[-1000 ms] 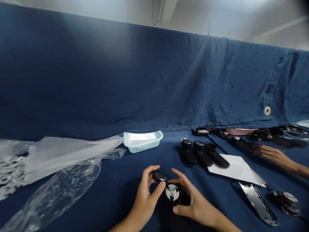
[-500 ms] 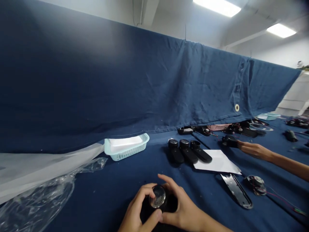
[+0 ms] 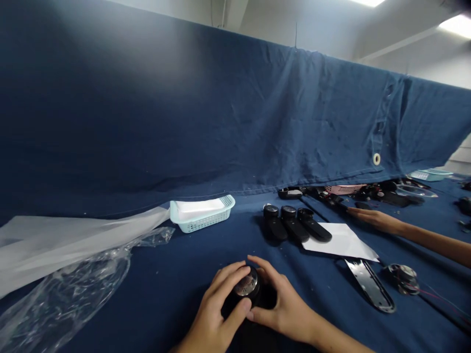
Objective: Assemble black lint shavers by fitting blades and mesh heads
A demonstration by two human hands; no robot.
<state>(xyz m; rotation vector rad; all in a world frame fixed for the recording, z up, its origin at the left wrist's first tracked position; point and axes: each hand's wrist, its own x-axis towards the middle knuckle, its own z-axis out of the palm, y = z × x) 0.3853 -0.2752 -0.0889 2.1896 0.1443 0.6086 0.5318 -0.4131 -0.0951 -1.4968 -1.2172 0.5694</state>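
A black handheld device (image 3: pixel 257 299) lies on the blue cloth table near the front edge, with a round silver mesh cap (image 3: pixel 246 285) on its head. My left hand (image 3: pixel 217 314) wraps round the device's left side, its fingers curled over the cap. My right hand (image 3: pixel 285 306) grips the right side, index finger reaching over the top. The body of the device is largely hidden under both hands.
Three finished black devices (image 3: pixel 294 225) lie in a row beside a white sheet (image 3: pixel 340 242). A metal plate (image 3: pixel 370 284) and a round part (image 3: pixel 403 277) lie to the right. A mint basket (image 3: pixel 202 215) and clear plastic bags (image 3: pixel 73 260) sit left. Another person's hand (image 3: pixel 371 218) reaches in from the right.
The silver cap went from my left fingers onto the device's head, covering the white inner part. Both hands closed round it. The other person's hand shifted along the far parts.
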